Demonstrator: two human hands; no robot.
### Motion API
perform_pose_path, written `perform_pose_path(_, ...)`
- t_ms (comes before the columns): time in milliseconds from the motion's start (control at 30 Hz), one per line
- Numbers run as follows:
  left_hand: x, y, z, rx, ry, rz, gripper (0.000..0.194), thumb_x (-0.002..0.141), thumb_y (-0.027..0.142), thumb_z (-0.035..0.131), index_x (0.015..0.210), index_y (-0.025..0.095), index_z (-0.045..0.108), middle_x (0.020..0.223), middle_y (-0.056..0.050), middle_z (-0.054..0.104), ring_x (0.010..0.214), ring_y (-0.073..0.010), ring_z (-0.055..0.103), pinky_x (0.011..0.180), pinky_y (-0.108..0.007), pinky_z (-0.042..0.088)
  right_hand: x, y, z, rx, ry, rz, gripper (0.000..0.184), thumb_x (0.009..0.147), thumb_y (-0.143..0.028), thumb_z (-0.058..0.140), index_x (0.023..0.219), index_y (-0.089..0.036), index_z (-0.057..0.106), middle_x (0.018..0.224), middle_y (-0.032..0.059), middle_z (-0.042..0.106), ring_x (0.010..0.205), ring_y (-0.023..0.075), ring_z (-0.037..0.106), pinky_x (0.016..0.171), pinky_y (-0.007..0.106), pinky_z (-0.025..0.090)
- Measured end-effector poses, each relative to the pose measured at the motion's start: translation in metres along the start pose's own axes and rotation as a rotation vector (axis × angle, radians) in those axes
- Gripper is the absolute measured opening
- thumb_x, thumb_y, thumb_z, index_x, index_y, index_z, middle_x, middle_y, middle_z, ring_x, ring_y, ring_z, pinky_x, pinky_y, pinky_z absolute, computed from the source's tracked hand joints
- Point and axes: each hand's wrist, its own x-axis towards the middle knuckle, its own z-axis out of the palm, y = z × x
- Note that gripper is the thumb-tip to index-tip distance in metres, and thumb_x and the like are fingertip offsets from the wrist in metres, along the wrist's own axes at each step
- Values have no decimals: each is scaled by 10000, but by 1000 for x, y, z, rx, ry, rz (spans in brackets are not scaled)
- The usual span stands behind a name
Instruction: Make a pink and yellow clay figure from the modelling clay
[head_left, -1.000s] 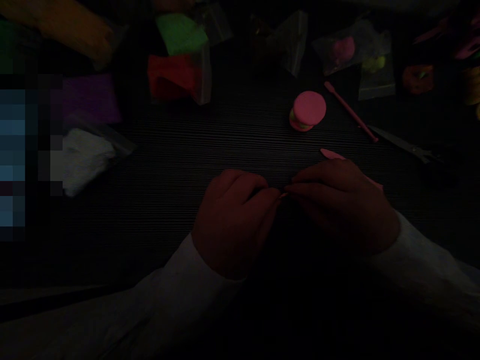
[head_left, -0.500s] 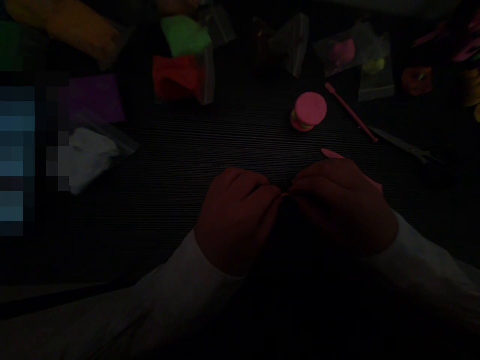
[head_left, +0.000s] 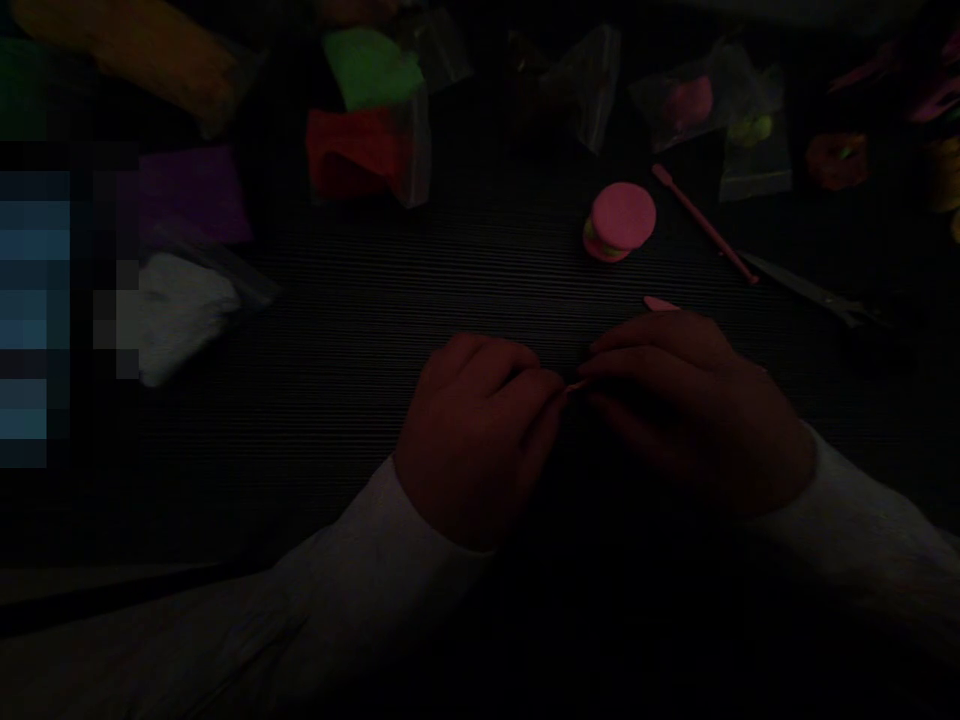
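A tiny orange-pink strip of modelling clay [head_left: 574,388] bridges the fingertips of both hands, most of it hidden. My left hand [head_left: 480,440] is closed, its thumb and index finger pinching the strip's left end. At the other end, my right hand [head_left: 690,410] is curled with its fingertips closed on the strip. Under the right hand lies a pink modelling knife [head_left: 660,303], only its tip clearly showing. Beyond it stands a pink round clay piece with two discs and a yellow-green middle [head_left: 622,218].
A thin pink modelling tool [head_left: 705,224] and scissors [head_left: 810,287] lie at the right. Bags of red clay [head_left: 352,155], green clay [head_left: 373,68], purple clay [head_left: 195,195] and white clay [head_left: 184,315] are at the left and back. An orange clay piece [head_left: 836,160] sits far right. The scene is very dark.
My right hand has shifted slightly to the right and covers more of the pink knife. A little more of the clay strip shows between the fingertips. My left hand is nearly still.
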Motion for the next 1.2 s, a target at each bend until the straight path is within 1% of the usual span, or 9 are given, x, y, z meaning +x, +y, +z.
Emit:
perform_pose_path(67, 0, 0, 0, -1, -4, 2, 149, 779, 263, 520, 823, 183, 637, 833, -30, 613, 796, -186, 520, 731, -348, 422, -9, 3, -7, -66, 54, 58, 247, 747, -221, 568, 987, -167, 596, 1032, 88, 602, 994, 212, 535, 849, 365, 432)
perform_pose_path(167, 0, 0, 1, -10, -2, -2, 150, 781, 258, 515, 836, 188, 636, 840, -29, 610, 808, -187, 520, 734, -350, 422, -27, 12, -13, -247, 147, 265, 355, 751, -250, 577, 1094, -162, 558, 1093, 116, 573, 1023, 226, 518, 863, 364, 434)
perform_pose_path(300, -1, -1, 1, -22, 2, -1, 156, 784, 258, 509, 839, 187, 636, 845, -31, 610, 808, -184, 527, 742, -355, 424, -44, 22, -10, -372, 187, 401, 298, 768, -329, 555, 1011, -170, 620, 975, 93, 621, 870, 203, 588, 717, 312, 488)
perform_pose_path(533, 0, -1, 1, -21, 0, 8, 165, 782, 255, 506, 834, 182, 644, 836, -43, 617, 798, -190, 530, 730, -366, 425, -40, 29, -11, -534, 216, 333, 199, 741, -288, 582, 856, -144, 656, 797, 93, 679, 690, 172, 629, 527, 240, 427)
perform_pose_path(667, 0, -1, 2, -19, 10, 11, 172, 786, 260, 498, 833, 181, 644, 837, -46, 614, 800, -190, 525, 722, -363, 422, -37, 8, -11, -529, 191, 475, 208, 767, -308, 543, 843, -126, 608, 625, 64, 651, 469, 129, 568, 384, 221, 343)
perform_pose_path(700, 0, -1, 2, -18, 10, 12, 174, 788, 261, 495, 836, 182, 643, 840, -46, 614, 802, -191, 524, 722, -363, 421, -37, 0, -9, -469, 134, 434, 204, 787, -316, 514, 847, -140, 596, 610, 49, 644, 430, 114, 545, 367, 215, 329)
perform_pose_path(867, 0, -1, 3, -9, -4, 17, 176, 796, 258, 484, 845, 182, 635, 851, -43, 613, 809, -195, 522, 734, -368, 416, -35, -29, 4, -312, 85, 300, 152, 820, -260, 449, 910, -172, 533, 655, 25, 639, 439, 123, 537, 393, 232, 328)
perform_pose_path(1033, -1, -2, 3, -4, 26, 37, 168, 794, 260, 489, 834, 176, 629, 847, -39, 610, 806, -191, 519, 742, -368, 417, -34, -31, 10, -297, -27, 256, 171, 844, -243, 374, 911, -165, 510, 588, 7, 613, 415, 129, 516, 400, 239, 296)
perform_pose_path(1200, -1, -1, 3, 1, 25, 26, 168, 790, 255, 491, 823, 175, 635, 837, -44, 607, 804, -194, 517, 730, -363, 424, -35, -30, 10, -355, -9, 268, 207, 854, -259, 347, 721, -177, 484, 456, -17, 523, 365, 114, 445, 390, 237, 244)
